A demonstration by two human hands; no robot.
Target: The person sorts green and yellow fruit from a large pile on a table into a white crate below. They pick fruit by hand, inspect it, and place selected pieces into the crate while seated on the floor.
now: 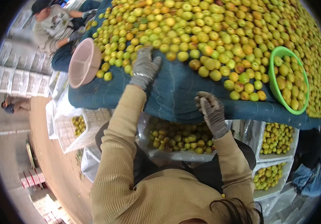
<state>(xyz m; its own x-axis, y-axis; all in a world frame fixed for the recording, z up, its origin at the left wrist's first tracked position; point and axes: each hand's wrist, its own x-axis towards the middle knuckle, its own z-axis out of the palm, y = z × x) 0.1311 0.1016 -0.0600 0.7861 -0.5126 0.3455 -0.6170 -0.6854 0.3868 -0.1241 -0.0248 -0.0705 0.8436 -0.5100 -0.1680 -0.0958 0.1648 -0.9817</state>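
My left hand (145, 65), in a grey knit glove, reaches over the blue cloth (174, 84) to the near edge of a large heap of round yellow-green fruit (205, 25). Its fingertips are beside or on the fruit; whether it grips one is hidden. My right hand (211, 112), in a similar soiled glove, is raised over the cloth's front edge with its fingers curled; its palm is hidden. To its right, a green plastic basket (271, 81) full of fruit leans tilted on the heap. Left of my left hand, an empty pink plastic basket (93, 60) lies tipped at the cloth's edge.
Below the cloth's edge, a lined crate of fruit (182, 140) stands between my legs. Two lined crates of fruit (278, 138) (269, 176) are at the right, a white crate (96, 123) at the left. A co-worker (55, 28) with gloved hands sits upper left, near stacked boxes (20, 81).
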